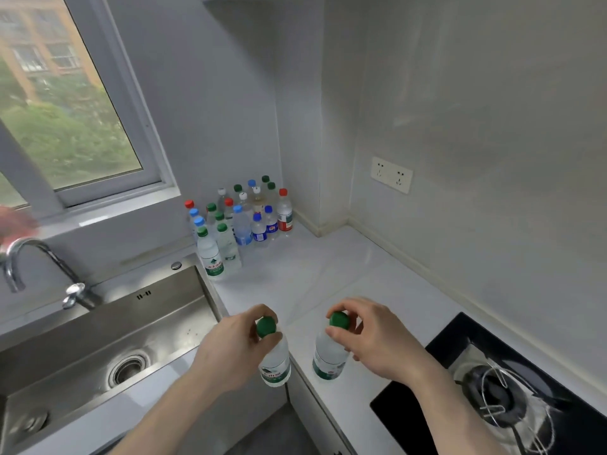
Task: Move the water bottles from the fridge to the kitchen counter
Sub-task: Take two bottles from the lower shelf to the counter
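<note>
**Two green-capped bottles held by the neck**

Two clear bottles with green caps and green-and-white labels hang upright at the near end of the worktop [328, 274]. The left bottle [274, 362] is at the worktop's front edge, beside the sink [98, 339]; whether its base touches anything cannot be told. The right bottle [328, 359] is over the pale surface, next to the black hob [460, 389], and looks set down or nearly so.

Each grip is a pinch at the top. The left hand [230, 349] curls thumb and fingers round its bottle's neck just under the cap — the cap itself shows between them. The right hand [371, 339] does the same, fingertips closed round the cap and neck, the other fingers arched above.

At the far corner, under the window [75, 103], a cluster of bottles [236, 221] stands upright and close together — caps green, blue, red and white. A tap [39, 267] rises behind the sink, and a socket [391, 175] sits on the right wall.
</note>
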`<state>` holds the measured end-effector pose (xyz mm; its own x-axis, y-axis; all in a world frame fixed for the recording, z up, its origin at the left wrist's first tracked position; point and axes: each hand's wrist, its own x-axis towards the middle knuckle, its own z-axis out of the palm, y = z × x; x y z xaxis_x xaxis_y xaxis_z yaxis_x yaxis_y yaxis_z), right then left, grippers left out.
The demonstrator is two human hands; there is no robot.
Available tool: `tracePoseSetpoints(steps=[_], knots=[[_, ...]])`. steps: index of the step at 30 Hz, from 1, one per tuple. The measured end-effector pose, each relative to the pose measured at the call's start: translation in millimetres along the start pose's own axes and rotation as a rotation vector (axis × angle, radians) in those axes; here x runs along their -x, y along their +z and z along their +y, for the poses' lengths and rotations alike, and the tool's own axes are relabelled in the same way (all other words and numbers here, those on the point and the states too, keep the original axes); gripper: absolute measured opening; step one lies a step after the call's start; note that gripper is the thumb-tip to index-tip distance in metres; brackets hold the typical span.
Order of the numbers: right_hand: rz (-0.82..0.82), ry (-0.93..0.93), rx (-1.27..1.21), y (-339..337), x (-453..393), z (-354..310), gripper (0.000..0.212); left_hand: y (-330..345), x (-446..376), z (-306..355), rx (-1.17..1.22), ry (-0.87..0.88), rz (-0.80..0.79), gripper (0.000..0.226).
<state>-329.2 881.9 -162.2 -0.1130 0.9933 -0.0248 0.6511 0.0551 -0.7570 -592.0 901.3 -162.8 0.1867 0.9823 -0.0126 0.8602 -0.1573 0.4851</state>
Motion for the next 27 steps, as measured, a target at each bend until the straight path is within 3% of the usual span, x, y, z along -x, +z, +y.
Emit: tracePoseSetpoints(steps=[14,27], knots=[[-0.075,-0.035,0.022,-15.7,-123.1,12.7,0.010,-6.1,-106.1,-24.7,-0.031,-0.082,0.008,0.019],[-0.069,0.043,0.053,15.8,-239.9,20.8,0.009,-7.4,-248.3,-85.0,-0.182,0.019,-0.108,0.024]])
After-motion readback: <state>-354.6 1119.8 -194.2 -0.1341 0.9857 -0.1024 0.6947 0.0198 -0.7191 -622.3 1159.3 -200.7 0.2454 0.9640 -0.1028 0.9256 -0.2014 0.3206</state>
